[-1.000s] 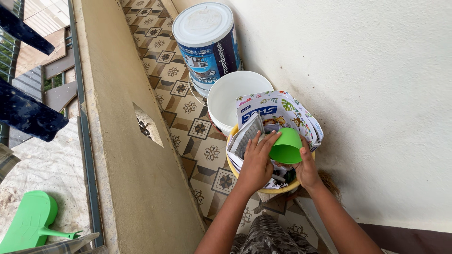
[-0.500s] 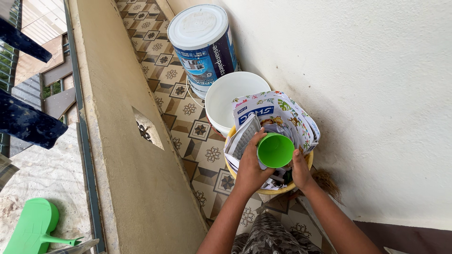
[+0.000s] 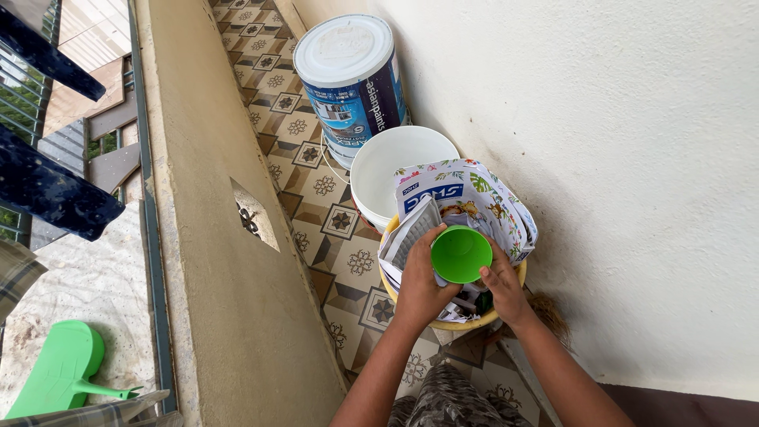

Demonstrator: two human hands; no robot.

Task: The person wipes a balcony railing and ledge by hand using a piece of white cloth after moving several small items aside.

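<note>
A small green plastic cup [image 3: 460, 254] is held upright with its mouth facing up, over a yellow tub [image 3: 443, 322] stuffed with printed plastic bags [image 3: 482, 198] and packets. My left hand [image 3: 420, 281] grips the cup's left side. On the cup's lower right, my right hand [image 3: 501, 286] touches its wall with its fingers. Both hands are above the tub's contents, which hide most of its inside.
An empty white bucket [image 3: 395, 170] stands just behind the tub, and a lidded blue-and-white paint pail [image 3: 351, 73] beyond it. A white wall runs along the right; a low tan parapet [image 3: 209, 237] along the left. Patterned floor tiles lie between. A green dustpan [image 3: 55, 372] lies below outside.
The green cup was tipped on its side a second ago; it has been turned mouth-up. My right hand has shifted in closer against the cup.
</note>
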